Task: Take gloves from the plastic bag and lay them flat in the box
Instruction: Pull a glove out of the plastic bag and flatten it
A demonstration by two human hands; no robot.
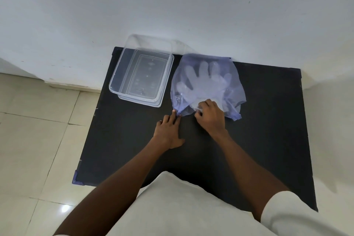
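Note:
A translucent blue plastic bag point(232, 90) lies on the black table at the far middle, its mouth toward me. Pale see-through gloves point(203, 80) show through it, fingers spread toward the wall. My right hand point(210, 116) is at the bag's mouth, fingers pinched on the cuff end of the gloves. My left hand point(168, 132) lies on the table with its fingertips pressing the bag's near left corner. A clear plastic box point(115, 82) stands open and empty to the left of the bag.
The black table point(268, 140) stands against a white wall point(172, 5). Its left edge drops to a pale tiled floor point(34, 140). Blue tape marks the table's near left corner point(75, 179).

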